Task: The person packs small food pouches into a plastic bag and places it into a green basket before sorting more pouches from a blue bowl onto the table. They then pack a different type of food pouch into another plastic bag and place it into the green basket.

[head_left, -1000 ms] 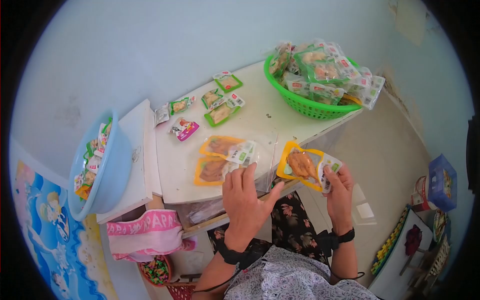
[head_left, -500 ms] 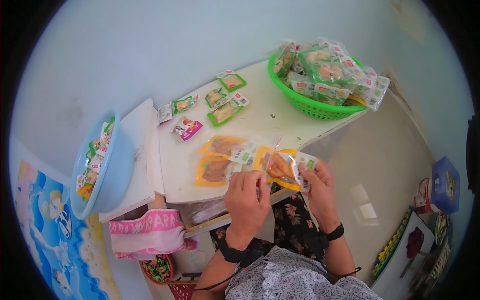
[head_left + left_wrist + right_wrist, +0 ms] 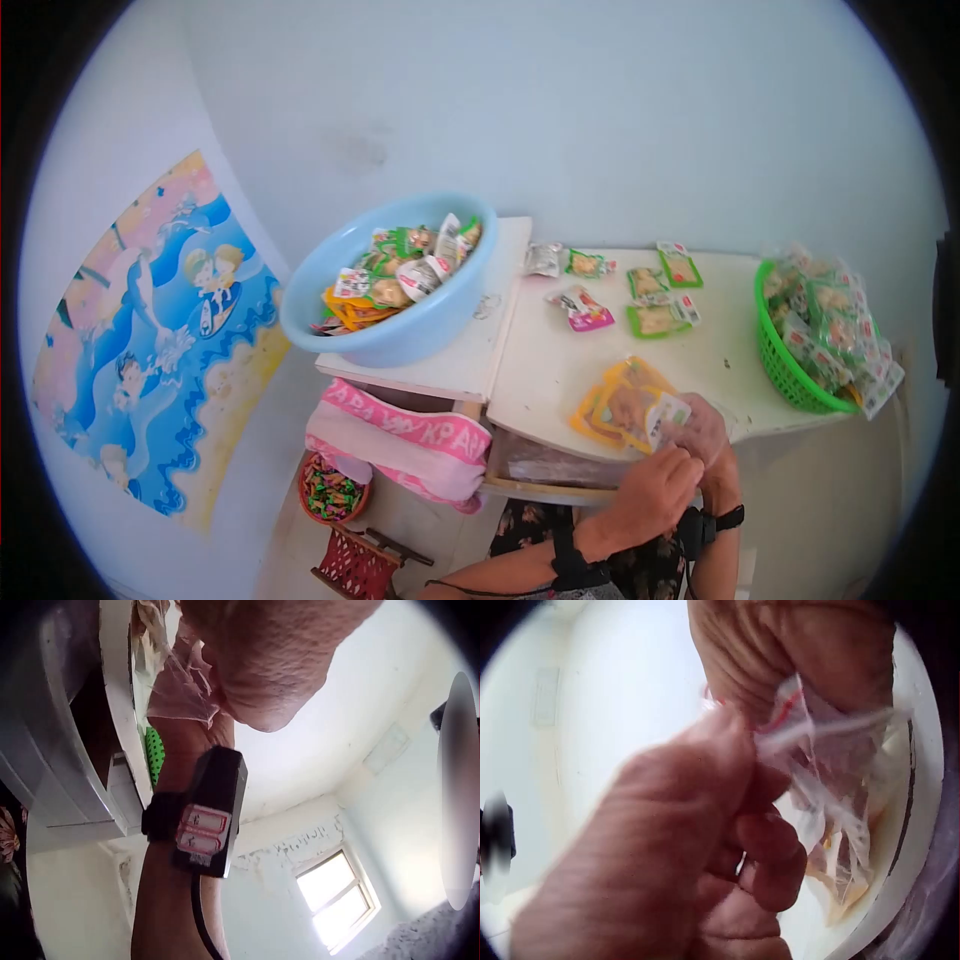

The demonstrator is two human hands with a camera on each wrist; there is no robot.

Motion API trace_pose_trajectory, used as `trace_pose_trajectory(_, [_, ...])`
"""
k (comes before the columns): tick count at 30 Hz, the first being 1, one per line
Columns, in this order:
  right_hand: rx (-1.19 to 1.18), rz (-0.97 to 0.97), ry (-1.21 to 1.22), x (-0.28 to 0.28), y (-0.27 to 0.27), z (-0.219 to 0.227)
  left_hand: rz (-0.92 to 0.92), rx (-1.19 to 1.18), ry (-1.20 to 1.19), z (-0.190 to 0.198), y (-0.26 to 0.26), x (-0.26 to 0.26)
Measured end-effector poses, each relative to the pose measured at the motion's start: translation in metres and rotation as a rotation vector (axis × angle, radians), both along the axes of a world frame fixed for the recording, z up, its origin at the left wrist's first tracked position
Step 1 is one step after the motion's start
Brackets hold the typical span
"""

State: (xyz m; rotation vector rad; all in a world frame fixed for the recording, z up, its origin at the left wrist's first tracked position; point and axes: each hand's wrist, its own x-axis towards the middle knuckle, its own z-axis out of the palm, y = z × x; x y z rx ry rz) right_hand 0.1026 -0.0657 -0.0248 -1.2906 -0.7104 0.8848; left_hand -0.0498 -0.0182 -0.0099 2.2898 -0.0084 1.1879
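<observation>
Yellow-edged food packets (image 3: 598, 412) with brown meat inside overlap in a stack near the table's front edge. My right hand (image 3: 708, 432) grips them by their white label end, with clear plastic spread over its fingers. That plastic is a clear zip bag (image 3: 821, 750) with a red line along its mouth. Close by the right wrist, my left hand (image 3: 650, 497) pinches the bag's edge, thumb against curled fingers. In the right wrist view the left hand (image 3: 652, 840) is in front, and the bag hides much of the right hand.
A blue basin (image 3: 425, 335) of mixed packets stands at the left, and a green basket (image 3: 785, 365) heaped with packets at the right. Several small packets (image 3: 655, 320) lie toward the wall. Below the table edge is an open drawer (image 3: 560, 472), beside a pink towel (image 3: 400, 445).
The right hand has brought its yellow-edged packet onto the others. Both hands have come together, and the left now pinches the clear bag. The head view has turned left.
</observation>
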Motion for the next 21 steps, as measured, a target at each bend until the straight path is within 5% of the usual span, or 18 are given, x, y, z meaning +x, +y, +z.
trace_pose_trajectory(8, [0.086,-0.031,-0.305,0.002,0.040,-0.026,-0.081,-0.054,-0.049,0.000,0.022,-0.010])
trace_pose_trajectory(15, [0.044,-0.189,-0.200,-0.022,0.015,0.001,0.531,0.263,-0.210,0.093,0.116,-0.119])
trace_pose_trajectory(18, [0.106,-0.215,-0.192,-0.026,0.009,0.000,0.922,0.467,-0.137,0.126,0.164,-0.170])
trace_pose_trajectory(21, [0.159,-0.251,-0.150,-0.027,0.006,-0.006,1.020,0.485,0.032,0.152,0.206,-0.213])
